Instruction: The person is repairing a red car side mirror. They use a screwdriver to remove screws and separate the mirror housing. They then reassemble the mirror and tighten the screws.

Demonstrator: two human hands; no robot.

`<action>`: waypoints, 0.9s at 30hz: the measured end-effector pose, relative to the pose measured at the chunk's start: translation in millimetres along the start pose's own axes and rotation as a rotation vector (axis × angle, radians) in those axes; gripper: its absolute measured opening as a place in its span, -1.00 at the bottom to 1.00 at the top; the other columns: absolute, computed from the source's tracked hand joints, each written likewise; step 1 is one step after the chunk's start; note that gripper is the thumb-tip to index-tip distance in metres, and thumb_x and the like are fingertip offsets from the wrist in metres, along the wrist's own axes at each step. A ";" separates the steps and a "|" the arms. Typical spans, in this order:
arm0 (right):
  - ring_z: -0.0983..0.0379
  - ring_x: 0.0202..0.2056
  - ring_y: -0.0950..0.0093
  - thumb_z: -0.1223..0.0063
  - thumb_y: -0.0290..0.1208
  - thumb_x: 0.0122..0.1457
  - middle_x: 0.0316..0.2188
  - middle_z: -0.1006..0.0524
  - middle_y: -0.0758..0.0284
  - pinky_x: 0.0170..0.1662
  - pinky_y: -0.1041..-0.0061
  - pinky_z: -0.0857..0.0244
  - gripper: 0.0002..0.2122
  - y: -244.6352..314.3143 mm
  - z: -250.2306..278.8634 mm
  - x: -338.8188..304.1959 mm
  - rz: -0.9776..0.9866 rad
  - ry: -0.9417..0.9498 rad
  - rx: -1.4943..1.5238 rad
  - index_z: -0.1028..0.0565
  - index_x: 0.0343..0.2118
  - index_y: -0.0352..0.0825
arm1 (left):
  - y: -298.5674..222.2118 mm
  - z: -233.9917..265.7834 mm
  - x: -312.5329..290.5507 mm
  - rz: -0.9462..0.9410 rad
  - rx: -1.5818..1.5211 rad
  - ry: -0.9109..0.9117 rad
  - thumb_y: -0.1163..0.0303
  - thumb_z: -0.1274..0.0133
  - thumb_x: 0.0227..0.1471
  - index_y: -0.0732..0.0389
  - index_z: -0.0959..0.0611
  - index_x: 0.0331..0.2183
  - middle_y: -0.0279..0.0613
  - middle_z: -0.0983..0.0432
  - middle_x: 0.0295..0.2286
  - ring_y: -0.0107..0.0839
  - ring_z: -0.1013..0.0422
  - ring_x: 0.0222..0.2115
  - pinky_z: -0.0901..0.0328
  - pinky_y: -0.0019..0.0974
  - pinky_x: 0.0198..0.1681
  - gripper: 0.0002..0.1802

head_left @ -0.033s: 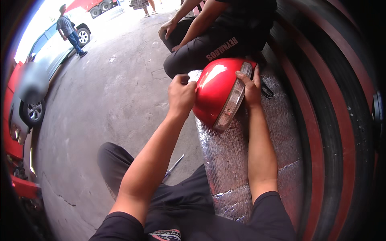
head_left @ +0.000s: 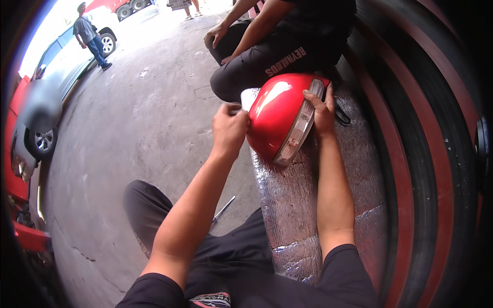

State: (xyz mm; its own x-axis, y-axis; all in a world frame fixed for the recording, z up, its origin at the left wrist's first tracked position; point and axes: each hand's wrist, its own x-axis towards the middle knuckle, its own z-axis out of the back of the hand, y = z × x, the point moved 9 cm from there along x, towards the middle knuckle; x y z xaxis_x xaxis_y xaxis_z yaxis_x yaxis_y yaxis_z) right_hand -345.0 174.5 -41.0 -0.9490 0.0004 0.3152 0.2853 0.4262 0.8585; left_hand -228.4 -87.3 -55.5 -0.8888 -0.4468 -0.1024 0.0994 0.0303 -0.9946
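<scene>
A glossy red car side mirror housing (head_left: pixel 275 115) with a long clear lamp strip (head_left: pixel 297 137) is held up in front of me. My right hand (head_left: pixel 323 115) grips its right end, the thumb lying over the lamp strip and the other fingers behind, partly hidden. At the housing's left edge, my left hand (head_left: pixel 230 128) is closed, its curled fingertips against or just beside the red shell. What those fingers pinch, if anything, is hidden. Beneath the housing runs a bench covered in silver foil (head_left: pixel 290 220).
Close ahead sits another person (head_left: pixel 277 56) in dark clothes, hands resting near the knee. A thin screwdriver-like tool (head_left: pixel 224 208) lies by my leg. Red and black curved bands (head_left: pixel 395 169) line the right side. Parked vehicles (head_left: pixel 43 141) and a standing person (head_left: pixel 90 38) are at left.
My left hand has shifted slightly left and its wrist has turned a little. The mirror housing and my right hand have barely moved.
</scene>
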 end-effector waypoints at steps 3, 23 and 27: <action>-0.43 0.06 0.41 -0.29 -0.54 0.08 0.16 -0.35 0.08 0.17 0.47 -0.32 -0.06 -0.5 0.2 1.5 -0.003 -0.015 -0.009 0.12 0.41 -0.58 | 59.5 17.0 -34.9 0.248 -0.275 0.051 0.48 -0.10 0.16 0.35 -0.57 -0.10 -0.14 -0.61 -0.39 -0.39 -0.54 -0.47 -0.48 -0.29 -0.37 -0.73; -0.41 0.16 0.35 -0.22 -0.39 0.24 0.22 -0.36 0.08 0.26 0.42 -0.24 -0.10 2.4 5.3 -4.4 -0.123 -0.072 -0.231 0.19 0.46 -0.46 | 91.0 52.9 -85.2 0.324 -0.391 0.203 0.50 -0.10 0.18 0.43 -0.55 0.05 -0.03 -0.67 -0.21 -0.39 -0.58 -0.26 -0.45 -0.35 -0.19 -0.59; -0.33 0.25 0.27 -0.26 -0.24 0.25 0.30 -0.30 0.05 0.29 0.34 -0.21 -0.18 35.1 17.6 -2.9 0.029 -0.033 -0.696 -0.03 0.44 -0.41 | 148.2 131.6 -81.6 0.387 -0.199 0.088 0.47 -0.18 0.12 0.39 -0.59 0.03 -0.08 -0.69 -0.27 -0.45 -0.56 -0.36 -0.44 -0.38 -0.27 -0.57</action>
State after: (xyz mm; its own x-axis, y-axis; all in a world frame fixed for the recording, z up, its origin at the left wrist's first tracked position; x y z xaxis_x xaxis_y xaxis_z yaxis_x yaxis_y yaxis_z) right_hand -334.6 205.4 -18.9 -0.9400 0.0350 0.3394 0.3201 -0.2537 0.9128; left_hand -82.3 -164.0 -192.2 -0.8387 -0.2909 -0.4604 0.3520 0.3555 -0.8658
